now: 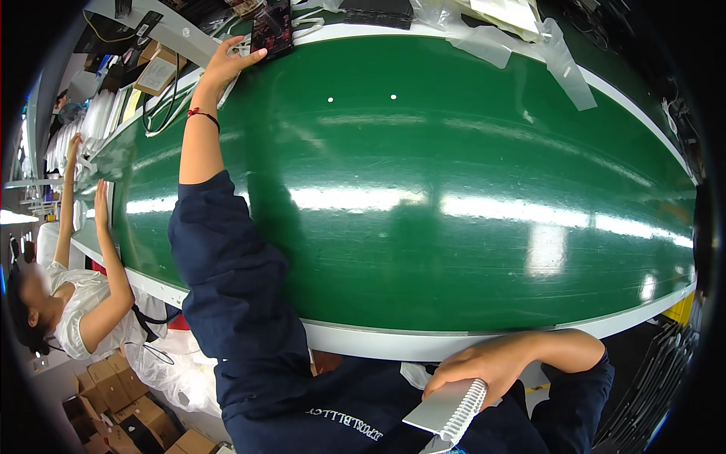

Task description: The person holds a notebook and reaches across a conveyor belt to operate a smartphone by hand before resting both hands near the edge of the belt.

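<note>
One bare left hand (225,66), a dark cord bracelet with a red ornament (198,113) at its wrist, reaches across a long, glossy green tabletop with a white border (469,151) to its far side. Its thumb and fingers are spread at the left side of a flat, dark rectangular object with a shiny face (272,30), touching it; I cannot tell whether they grip it. The bare right hand (488,367) is by the near edge, in front of the person's navy top (325,401), its fingers closed around a small grey notepad with a white spiral binding (446,408), which is tilted. Two small white dots (330,100) mark the green surface. Translucent plastic sheets (567,72) hang over the far border, right of the dark object. On the left, a co-worker in a white top (83,310) stretches both arms toward the table, well apart from these hands; brown cardboard boxes (113,382) are piled below.
</note>
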The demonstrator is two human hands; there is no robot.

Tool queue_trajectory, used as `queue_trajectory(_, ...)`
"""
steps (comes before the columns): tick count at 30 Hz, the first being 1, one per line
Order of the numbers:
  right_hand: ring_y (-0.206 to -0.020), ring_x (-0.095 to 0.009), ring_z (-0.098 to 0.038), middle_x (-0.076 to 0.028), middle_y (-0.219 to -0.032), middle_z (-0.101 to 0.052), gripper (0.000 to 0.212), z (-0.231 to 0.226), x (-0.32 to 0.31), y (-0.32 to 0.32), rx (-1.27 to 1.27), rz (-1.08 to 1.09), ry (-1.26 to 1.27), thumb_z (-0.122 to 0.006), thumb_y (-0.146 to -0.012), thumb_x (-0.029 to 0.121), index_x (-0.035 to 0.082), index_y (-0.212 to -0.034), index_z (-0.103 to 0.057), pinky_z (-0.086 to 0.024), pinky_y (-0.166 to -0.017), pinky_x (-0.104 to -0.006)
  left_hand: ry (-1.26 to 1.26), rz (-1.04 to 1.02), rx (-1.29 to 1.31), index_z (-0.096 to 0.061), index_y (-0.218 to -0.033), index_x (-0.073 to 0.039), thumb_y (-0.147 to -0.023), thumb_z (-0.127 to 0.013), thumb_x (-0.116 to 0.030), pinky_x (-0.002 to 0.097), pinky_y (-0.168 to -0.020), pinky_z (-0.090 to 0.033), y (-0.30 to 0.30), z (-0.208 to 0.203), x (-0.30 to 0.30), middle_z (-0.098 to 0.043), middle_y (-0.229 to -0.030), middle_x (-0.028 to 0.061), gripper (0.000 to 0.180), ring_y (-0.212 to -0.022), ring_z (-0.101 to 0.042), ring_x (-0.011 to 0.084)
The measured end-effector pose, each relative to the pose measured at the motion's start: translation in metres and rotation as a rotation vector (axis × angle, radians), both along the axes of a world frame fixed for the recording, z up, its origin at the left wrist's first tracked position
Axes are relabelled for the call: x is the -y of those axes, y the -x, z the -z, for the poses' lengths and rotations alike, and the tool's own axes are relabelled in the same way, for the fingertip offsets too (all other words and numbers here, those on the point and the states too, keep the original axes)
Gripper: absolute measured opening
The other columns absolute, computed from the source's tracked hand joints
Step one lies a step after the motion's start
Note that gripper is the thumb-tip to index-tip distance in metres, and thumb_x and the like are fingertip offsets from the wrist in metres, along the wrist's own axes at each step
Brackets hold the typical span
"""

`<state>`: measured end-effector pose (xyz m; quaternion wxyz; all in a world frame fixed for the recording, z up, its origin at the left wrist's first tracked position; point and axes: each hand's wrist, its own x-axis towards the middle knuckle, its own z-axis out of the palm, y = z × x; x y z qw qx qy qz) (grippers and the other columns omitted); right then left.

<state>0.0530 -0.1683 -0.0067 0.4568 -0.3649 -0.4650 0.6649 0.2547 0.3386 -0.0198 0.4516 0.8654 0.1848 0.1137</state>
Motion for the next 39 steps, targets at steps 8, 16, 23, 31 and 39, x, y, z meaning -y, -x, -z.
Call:
queue_trajectory(8, -0.096, -0.025, -0.054, -0.004, -0.118, -0.055, 0.06, 0.003, -0.001, 0.002, -0.013, -0.01, 0.007, -0.068, -0.069, 0.003, 0.009, -0.123, -0.045, -0.042, -0.078, -0.033, -0.041, 0.007, -0.082, -0.043, -0.13, -0.006, -0.07, -0.079, -0.031, 0.0169, -0.061, -0.035, -0.002, -0.002, 0.006, -0.053, -0.073, 0.0011, 0.074, -0.065, -0.049, 0.0082)
queue_trajectory(16, -0.096, -0.025, -0.054, -0.004, -0.118, -0.055, 0.059, 0.001, 0.0, 0.001, -0.012, -0.006, -0.002, -0.067, -0.069, 0.003, 0.009, -0.123, -0.045, -0.042, -0.078, -0.0331, 0.099, 0.03, -0.143, -0.043, -0.131, -0.006, -0.071, -0.078, -0.026, 0.0216, -0.082, -0.037, -0.008, -0.003, 0.0, -0.059, -0.103, 0.014, 0.073, -0.093, -0.055, 0.0189)
queue_trajectory(23, -0.095, -0.025, -0.054, -0.004, -0.117, -0.055, 0.057, 0.002, 0.002, 0.001, 0.002, 0.011, -0.011, -0.068, -0.069, 0.004, 0.009, -0.122, -0.045, -0.042, -0.078, -0.0333, 0.073, 0.026, -0.189, -0.045, -0.13, -0.007, -0.072, -0.076, -0.028, 0.0257, -0.092, -0.035, -0.007, -0.009, 0.007, -0.058, -0.11, 0.0159, 0.069, -0.102, -0.054, 0.023)
queue_trajectory(31, -0.094, -0.025, -0.054, -0.005, -0.117, -0.055, 0.057, 0.004, 0.004, 0.002, 0.01, 0.003, -0.005, -0.068, -0.069, 0.005, 0.009, -0.121, -0.045, -0.042, -0.078, -0.0333, 0.035, -0.035, -0.168, -0.048, -0.127, -0.008, -0.074, -0.074, -0.034, 0.0257, -0.085, -0.039, -0.012, -0.001, 0.0, -0.058, -0.109, 0.0132, 0.064, -0.095, -0.054, 0.0192)
queue_trajectory(39, -0.095, -0.025, -0.054, -0.005, -0.116, -0.056, 0.057, 0.004, 0.007, 0.002, 0.04, -0.017, -0.012, -0.068, -0.07, 0.005, 0.009, -0.122, -0.044, -0.042, -0.078, -0.0333, 0.142, -0.219, 0.033, -0.051, -0.12, 0.002, -0.078, -0.066, -0.04, 0.0269, -0.083, -0.046, -0.025, 0.015, -0.027, -0.062, -0.106, 0.0134, 0.061, -0.096, -0.06, 0.0211)
